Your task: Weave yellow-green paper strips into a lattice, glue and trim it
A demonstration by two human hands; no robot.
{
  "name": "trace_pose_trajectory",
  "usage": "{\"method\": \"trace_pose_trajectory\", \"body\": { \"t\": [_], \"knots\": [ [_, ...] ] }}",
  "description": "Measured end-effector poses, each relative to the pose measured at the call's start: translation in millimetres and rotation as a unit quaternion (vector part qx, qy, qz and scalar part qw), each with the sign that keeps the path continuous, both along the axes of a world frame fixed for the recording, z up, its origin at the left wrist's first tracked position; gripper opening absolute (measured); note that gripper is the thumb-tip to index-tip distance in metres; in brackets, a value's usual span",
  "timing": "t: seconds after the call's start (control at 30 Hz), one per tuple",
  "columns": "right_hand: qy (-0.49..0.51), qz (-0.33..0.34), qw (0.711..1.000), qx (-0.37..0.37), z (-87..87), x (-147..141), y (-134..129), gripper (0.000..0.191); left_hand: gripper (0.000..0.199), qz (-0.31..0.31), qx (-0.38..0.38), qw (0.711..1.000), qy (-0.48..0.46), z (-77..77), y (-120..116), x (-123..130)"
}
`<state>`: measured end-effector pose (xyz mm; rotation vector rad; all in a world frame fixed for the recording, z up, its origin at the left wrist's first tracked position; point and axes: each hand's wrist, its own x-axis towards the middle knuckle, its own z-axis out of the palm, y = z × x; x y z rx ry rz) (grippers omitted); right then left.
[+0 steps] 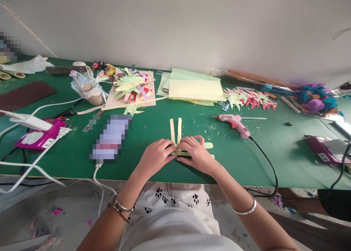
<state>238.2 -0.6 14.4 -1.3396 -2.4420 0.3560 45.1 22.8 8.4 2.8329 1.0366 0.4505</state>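
Pale yellow-green paper strips cross each other on the green table; two point away from me and two stretch to the right. My left hand pinches the crossing from the left. From the right, my right hand closes its fingers on the same strips, covering part of them. The fingertips of both hands nearly meet over the crossing, so the weave beneath is partly hidden.
A pink glue gun lies to the right, its black cord trailing off the table edge. A phone and purple power strip are left. Paper sheets, a strip pile and woven pieces lie behind.
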Motion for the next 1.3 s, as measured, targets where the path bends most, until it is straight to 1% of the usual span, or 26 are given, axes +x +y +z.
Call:
{"method": "trace_pose_trajectory", "body": {
  "t": [0.1, 0.2, 0.33, 0.5, 0.6, 0.8, 1.03, 1.13, 1.3],
  "knots": [
    [-0.009, -0.001, 1.0, -0.01, -2.2, -2.5, -0.3, 0.012, 0.021, 0.002, -0.001, 1.0, -0.008, 1.6, -0.2, 0.7],
    [-0.022, -0.008, 1.0, 0.012, -4.4, -4.7, -0.1, 0.011, 0.022, 0.006, 0.001, 1.0, -0.009, 1.7, -0.1, 0.8],
    [-0.054, -0.014, 0.997, 0.056, -7.0, -6.4, -0.5, 0.02, 0.021, 0.005, 0.004, 1.0, -0.006, 0.5, 0.4, 0.5],
    [-0.073, -0.003, 0.994, 0.076, -8.4, -4.5, -1.5, 0.028, 0.02, -0.002, 0.006, 1.0, -0.01, -0.3, 0.9, -0.5],
    [-0.054, 0.001, 0.997, 0.064, -7.9, -1.5, -2.7, 0.027, 0.017, -0.002, -0.012, 1.0, -0.014, -0.6, 1.0, -1.3],
    [0.019, 0.006, 1.0, 0.006, -7.4, 5.7, -4.5, 0.015, 0.014, 0.001, -0.053, 0.998, -0.027, -1.9, 1.7, -2.2],
    [0.018, -0.036, 0.999, -0.027, -8.2, 5.6, -1.9, 0.021, 0.012, -0.001, -0.075, 0.996, -0.042, -4.2, 1.9, -4.7],
    [0.019, -0.035, 0.998, -0.04, -7.3, 5.1, -0.5, 0.017, 0.012, -0.007, -0.082, 0.995, -0.056, -4.6, 1.4, -5.0],
    [0.026, -0.022, 0.999, -0.039, -7.8, 5.1, 1.0, 0.015, 0.014, -0.011, -0.088, 0.993, -0.072, -6.7, 1.2, -5.0]
  ]
}}
